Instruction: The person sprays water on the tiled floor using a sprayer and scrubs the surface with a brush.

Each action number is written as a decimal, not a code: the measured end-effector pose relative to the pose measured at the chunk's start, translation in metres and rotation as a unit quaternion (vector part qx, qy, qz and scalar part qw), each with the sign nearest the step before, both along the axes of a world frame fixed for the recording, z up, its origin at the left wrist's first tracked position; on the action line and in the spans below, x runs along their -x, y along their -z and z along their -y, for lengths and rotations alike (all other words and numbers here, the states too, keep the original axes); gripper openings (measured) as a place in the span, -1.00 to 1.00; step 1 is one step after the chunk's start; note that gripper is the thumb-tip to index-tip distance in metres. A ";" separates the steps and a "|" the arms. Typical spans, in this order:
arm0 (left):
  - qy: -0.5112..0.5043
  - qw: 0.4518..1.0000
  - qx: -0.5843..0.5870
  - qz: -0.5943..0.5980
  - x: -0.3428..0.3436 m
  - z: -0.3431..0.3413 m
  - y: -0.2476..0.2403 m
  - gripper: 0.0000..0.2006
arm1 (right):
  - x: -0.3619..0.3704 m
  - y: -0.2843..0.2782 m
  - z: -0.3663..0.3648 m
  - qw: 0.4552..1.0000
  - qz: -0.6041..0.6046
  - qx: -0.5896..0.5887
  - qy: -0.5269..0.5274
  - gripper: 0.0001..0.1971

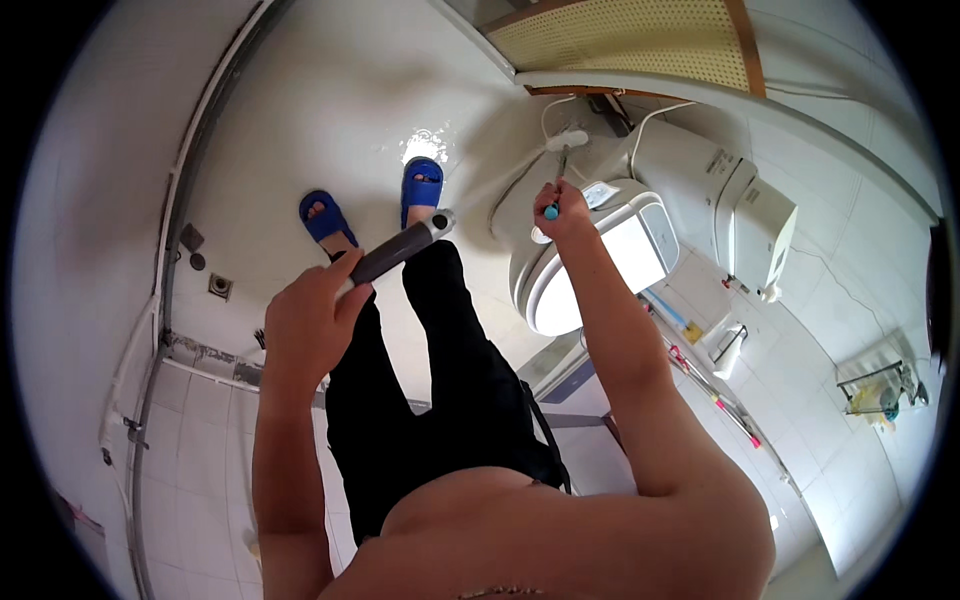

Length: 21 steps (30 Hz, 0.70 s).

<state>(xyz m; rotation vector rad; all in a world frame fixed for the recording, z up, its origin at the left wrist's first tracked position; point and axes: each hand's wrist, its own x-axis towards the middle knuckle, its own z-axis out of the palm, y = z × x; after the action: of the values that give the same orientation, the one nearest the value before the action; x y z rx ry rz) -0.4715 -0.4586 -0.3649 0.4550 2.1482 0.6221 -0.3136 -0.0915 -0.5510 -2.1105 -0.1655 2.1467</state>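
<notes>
My left hand [315, 315] is closed round a handheld shower head [395, 252] with a dark grey handle, held over my legs. From its end a faint streak of water runs right, toward the side of the toilet [535, 300]. My right hand [563, 208] grips the handle of a brush; the teal handle end pokes out of the fist. The white brush head [568, 141] is down by the toilet's far side, close to the floor. Whether the bristles touch the toilet or the floor, I cannot tell.
Blue slippers [423, 185] are on my feet on the wet pale floor [330, 90]. A square floor drain [219, 286] lies to the left. A framed yellow perforated panel [620, 45] stands at the far right. Poles [735, 410] and a wire rack [875, 390] are along the right wall.
</notes>
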 end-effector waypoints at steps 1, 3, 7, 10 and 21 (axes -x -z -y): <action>-0.014 1.000 -0.009 0.000 0.003 -0.007 0.001 -0.66 | 0.008 0.012 -0.018 1.000 0.022 -0.016 0.003 -0.84; -0.036 0.999 -0.020 0.019 0.005 -0.013 -0.004 -0.65 | 0.022 0.037 -0.042 0.996 0.071 -0.045 -0.001 -0.86; -0.042 0.996 -0.047 0.059 0.023 -0.051 -0.009 -0.65 | 0.019 0.094 -0.108 0.986 0.146 -0.059 -0.055 -0.77; -0.028 0.998 0.006 0.055 0.031 -0.064 -0.012 -0.64 | 0.004 0.090 -0.072 0.988 0.135 -0.042 -0.069 -0.79; -0.016 0.995 0.045 0.083 0.039 -0.083 0.005 -0.66 | 0.027 0.033 -0.030 0.991 0.105 -0.063 0.049 -0.67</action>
<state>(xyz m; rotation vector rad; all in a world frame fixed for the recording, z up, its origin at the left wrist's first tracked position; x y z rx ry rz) -0.5109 -0.3760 -0.3695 0.3095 2.0200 0.5576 -0.3410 -0.0619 -0.5843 -2.2177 -0.2081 1.8079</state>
